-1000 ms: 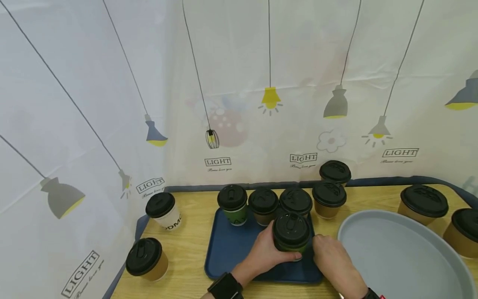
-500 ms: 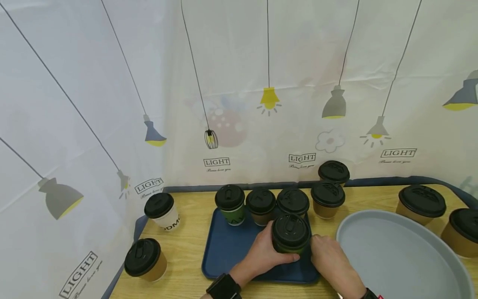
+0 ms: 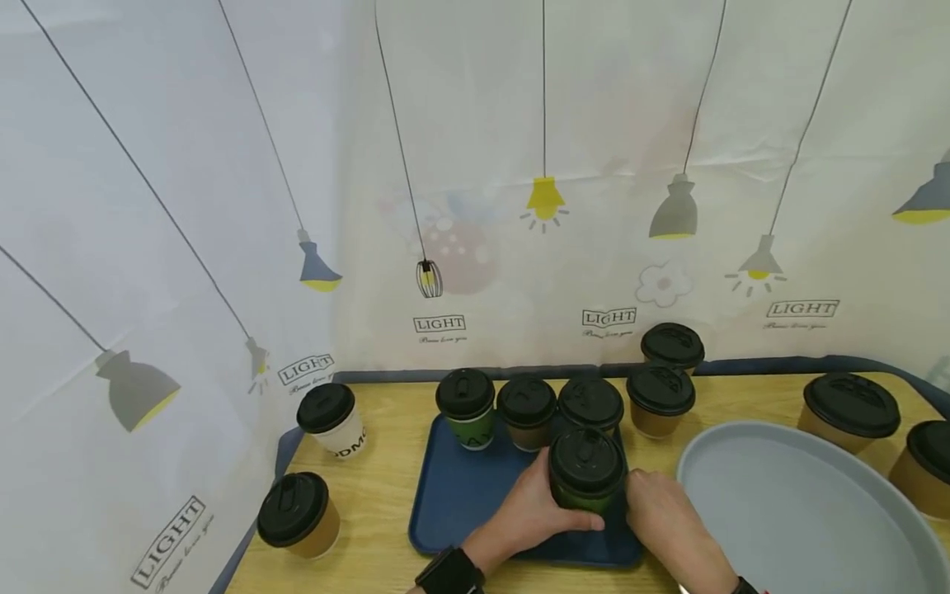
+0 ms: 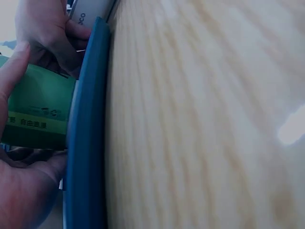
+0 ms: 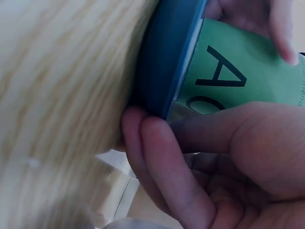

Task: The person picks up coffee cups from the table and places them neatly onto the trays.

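In the head view, my left hand (image 3: 538, 505) grips a green paper cup (image 3: 585, 500) with a black lid, near the right side of a blue tray (image 3: 460, 516). The cup stands upright, its base against the tray in the left wrist view, thumb and fingers round its sides. My right hand (image 3: 663, 505) is at the tray's right edge. The right wrist view shows its curled fingers (image 5: 159, 138) and thumb pinching the tray's rim (image 5: 164, 62), beside the lettered green cup. Along the tray's back stand another green cup (image 3: 472, 431) and two brown lidded cups (image 3: 529, 437).
Right of the tray lies a large grey oval tray (image 3: 787, 503). Brown lidded cups (image 3: 656, 422) stand behind and right of the trays. At the left are a white lidded cup (image 3: 345, 437) and a brown one (image 3: 315, 532). A printed curtain (image 3: 475, 165) hangs behind the wooden table.
The head view has shifted slightly. Both hands, the gripped cup and the blue tray keep nearly the same places relative to each other.
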### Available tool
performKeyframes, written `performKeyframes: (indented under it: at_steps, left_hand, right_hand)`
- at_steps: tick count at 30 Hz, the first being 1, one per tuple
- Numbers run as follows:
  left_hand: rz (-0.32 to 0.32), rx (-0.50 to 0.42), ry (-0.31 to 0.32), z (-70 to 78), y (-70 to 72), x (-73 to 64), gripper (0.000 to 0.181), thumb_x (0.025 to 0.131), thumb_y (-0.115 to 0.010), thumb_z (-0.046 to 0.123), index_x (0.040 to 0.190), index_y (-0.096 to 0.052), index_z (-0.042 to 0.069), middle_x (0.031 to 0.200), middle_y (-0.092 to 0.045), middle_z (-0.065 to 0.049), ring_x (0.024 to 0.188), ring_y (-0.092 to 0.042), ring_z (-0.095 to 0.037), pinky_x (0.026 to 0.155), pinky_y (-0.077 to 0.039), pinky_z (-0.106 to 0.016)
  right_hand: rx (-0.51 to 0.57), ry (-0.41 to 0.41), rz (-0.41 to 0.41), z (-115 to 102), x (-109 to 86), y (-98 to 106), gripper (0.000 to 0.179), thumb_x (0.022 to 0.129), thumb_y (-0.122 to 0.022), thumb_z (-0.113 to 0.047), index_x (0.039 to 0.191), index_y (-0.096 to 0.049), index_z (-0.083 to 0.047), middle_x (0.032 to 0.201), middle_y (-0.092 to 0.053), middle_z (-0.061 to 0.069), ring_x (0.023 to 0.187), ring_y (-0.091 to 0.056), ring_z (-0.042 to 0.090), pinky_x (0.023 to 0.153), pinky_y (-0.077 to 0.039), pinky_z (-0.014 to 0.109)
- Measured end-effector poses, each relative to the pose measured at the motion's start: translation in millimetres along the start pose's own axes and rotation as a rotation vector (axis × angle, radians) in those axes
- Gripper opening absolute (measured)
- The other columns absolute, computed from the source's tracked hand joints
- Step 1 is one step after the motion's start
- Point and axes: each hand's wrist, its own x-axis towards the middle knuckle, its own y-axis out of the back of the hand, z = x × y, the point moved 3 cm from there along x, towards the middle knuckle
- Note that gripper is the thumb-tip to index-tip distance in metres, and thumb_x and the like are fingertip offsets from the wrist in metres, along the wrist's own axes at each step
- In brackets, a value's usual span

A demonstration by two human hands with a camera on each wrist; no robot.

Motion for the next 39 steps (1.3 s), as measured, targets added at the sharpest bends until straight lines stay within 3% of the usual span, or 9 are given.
performKeyframes:
  at_steps: [3,8,12,15,19,23,30,35,39]
  left_hand:
    - [-0.026,-0.048,0.037,-0.9,4.2,-4.7,0.099,0.082,-0.090,0.036,0.161,-0.030,0.031,0.154,-0.046,0.007,0.138,-0.050,-0.014,0.111,-0.045,-0.037]
    - [-0.034,-0.096,0.125,-1.9,22.5,-23.4,0.110,0.082,-0.086,0.048,0.166,-0.022,0.016,0.165,-0.034,-0.003,0.148,-0.041,-0.025,0.115,-0.042,-0.037]
    - [0.028,-0.130,0.099,-0.9,39.9,-43.0,0.094,0.091,-0.079,0.047,0.163,-0.028,0.012,0.164,-0.035,-0.007,0.149,-0.038,-0.030,0.118,-0.039,-0.042]
    - [0.174,-0.162,-0.010,4.7,55.4,-53.6,0.067,0.100,-0.071,0.034,0.156,-0.042,0.010,0.156,-0.048,-0.012,0.144,-0.046,-0.032,0.115,-0.042,-0.045]
    - [0.454,-0.159,-0.194,12.8,79.6,-61.6,0.034,0.102,-0.065,0.012,0.135,-0.061,0.002,0.130,-0.068,-0.015,0.122,-0.064,-0.026,0.101,-0.054,-0.036]
    - [0.692,-0.122,-0.283,11.3,103.2,-67.7,0.020,0.101,-0.065,0.003,0.120,-0.066,-0.005,0.110,-0.073,-0.014,0.103,-0.071,-0.016,0.087,-0.057,-0.022]
    - [1.006,-0.056,-0.261,-7.9,133.5,-77.7,0.020,0.100,-0.064,-0.003,0.120,-0.064,-0.007,0.113,-0.068,-0.020,0.102,-0.065,-0.005,0.087,-0.052,-0.015]
    - [1.209,0.024,-0.275,-18.7,146.9,-79.6,0.022,0.096,-0.063,-0.012,0.118,-0.060,-0.014,0.116,-0.061,-0.028,0.108,-0.059,-0.018,0.094,-0.049,-0.020]
    - [1.329,0.081,-0.290,-22.8,155.4,-80.2,0.021,0.094,-0.064,-0.012,0.115,-0.061,-0.012,0.121,-0.058,-0.024,0.115,-0.054,-0.021,0.098,-0.047,-0.028]
  right_hand:
    - [-0.004,0.003,-0.012,1.6,-0.3,-0.5,0.025,0.076,-0.068,0.013,0.064,-0.057,-0.007,0.061,-0.057,0.007,0.058,-0.062,0.029,0.052,-0.052,0.043]
    - [-0.001,-0.002,-0.026,2.4,0.4,-1.5,0.023,0.075,-0.067,0.013,0.065,-0.058,-0.006,0.062,-0.060,0.009,0.059,-0.063,0.030,0.052,-0.052,0.044]
    - [0.001,-0.018,-0.042,2.6,0.1,-1.9,0.022,0.076,-0.066,0.013,0.066,-0.059,-0.005,0.063,-0.061,0.010,0.060,-0.064,0.031,0.053,-0.053,0.045]
    - [-0.005,-0.020,-0.037,2.7,-0.5,-2.1,0.020,0.075,-0.067,0.013,0.067,-0.060,-0.005,0.064,-0.061,0.011,0.061,-0.064,0.031,0.053,-0.053,0.046]
    - [-0.006,-0.034,-0.048,3.5,-0.2,-2.4,0.018,0.075,-0.067,0.013,0.070,-0.061,-0.003,0.066,-0.063,0.012,0.062,-0.065,0.032,0.054,-0.053,0.047]
    - [-0.005,-0.041,-0.057,3.4,0.2,-3.2,0.016,0.075,-0.067,0.013,0.071,-0.062,-0.002,0.067,-0.064,0.012,0.063,-0.066,0.032,0.054,-0.053,0.047]
    - [0.000,-0.030,-0.037,2.8,-1.7,-4.6,0.019,0.075,-0.066,0.013,0.068,-0.061,-0.004,0.064,-0.063,0.012,0.061,-0.065,0.032,0.053,-0.053,0.047]
    - [0.001,-0.049,-0.048,5.1,-1.8,-4.6,0.017,0.075,-0.066,0.013,0.070,-0.062,-0.003,0.066,-0.063,0.013,0.062,-0.065,0.034,0.054,-0.053,0.049]
    - [0.004,-0.049,-0.055,4.2,-0.6,-3.5,0.016,0.075,-0.067,0.012,0.071,-0.062,-0.002,0.067,-0.064,0.014,0.063,-0.066,0.034,0.055,-0.053,0.050]
